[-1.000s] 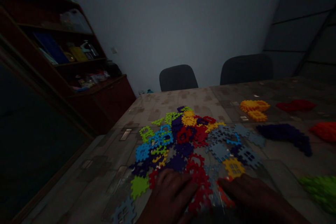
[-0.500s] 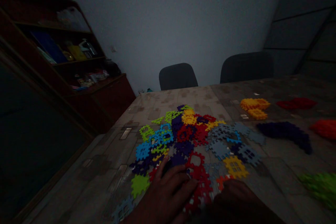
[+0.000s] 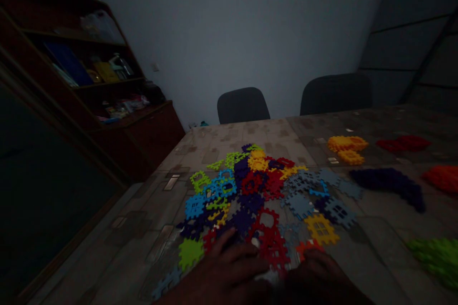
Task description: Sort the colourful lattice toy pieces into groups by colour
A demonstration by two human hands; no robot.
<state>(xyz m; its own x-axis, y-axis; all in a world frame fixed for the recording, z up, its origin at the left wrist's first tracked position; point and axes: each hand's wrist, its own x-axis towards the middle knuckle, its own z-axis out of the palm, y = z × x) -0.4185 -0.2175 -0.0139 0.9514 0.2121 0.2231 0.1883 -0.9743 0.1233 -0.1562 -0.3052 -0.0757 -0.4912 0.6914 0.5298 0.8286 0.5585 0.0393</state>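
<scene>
Our left hand [image 3: 234, 269]: fingers parted, grip too dark to tell. Right hand [image 3: 318, 274]: curled, grip hidden. Red pieces [image 3: 274, 249] at twelve o'clock; orange piece [image 3: 307, 248] at right hand's eleven. We'd best pinch edges lightly, nudging nothing.

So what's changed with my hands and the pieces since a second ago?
Your right hand moved left, closer to your left hand, which drew slightly back toward you. The yellow window piece is now fully uncovered. It's too dark to tell whether either hand took hold of anything. The yellow pile and green pile stayed put.
</scene>
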